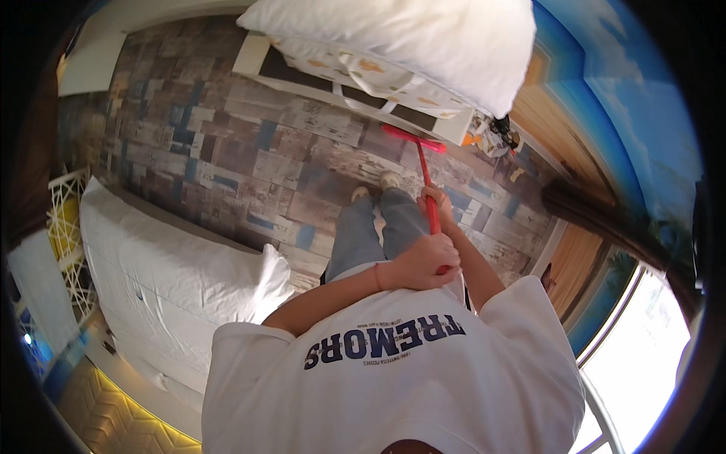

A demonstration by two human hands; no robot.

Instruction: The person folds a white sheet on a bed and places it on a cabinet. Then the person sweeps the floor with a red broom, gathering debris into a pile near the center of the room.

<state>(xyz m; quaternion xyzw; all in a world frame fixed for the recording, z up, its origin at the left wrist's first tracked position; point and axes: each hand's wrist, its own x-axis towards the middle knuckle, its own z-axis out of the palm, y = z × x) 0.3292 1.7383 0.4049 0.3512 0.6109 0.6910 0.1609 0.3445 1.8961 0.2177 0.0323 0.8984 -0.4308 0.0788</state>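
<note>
A broom with a long red handle (425, 168) and a narrow pink-red head (414, 138) slants away from my body. Its head rests on the floor beside a white box-like frame (446, 130). My left hand (427, 262) is wrapped round the near end of the handle, close to my shirt. Farther along, my right hand (435, 203) grips the same handle with closed fingers. Just right of the broom head lies a small heap of mixed litter (495, 138), with orange and dark bits in it.
A patterned bag with white straps (363, 72) and a large white pillow (408, 38) sit on the frame. White bedding (174, 280) lies to the left, near a white lattice stand (68, 216). A painted wall (628, 98) and a dark beam (597, 212) border the right side of the plank-patterned floor (227, 136).
</note>
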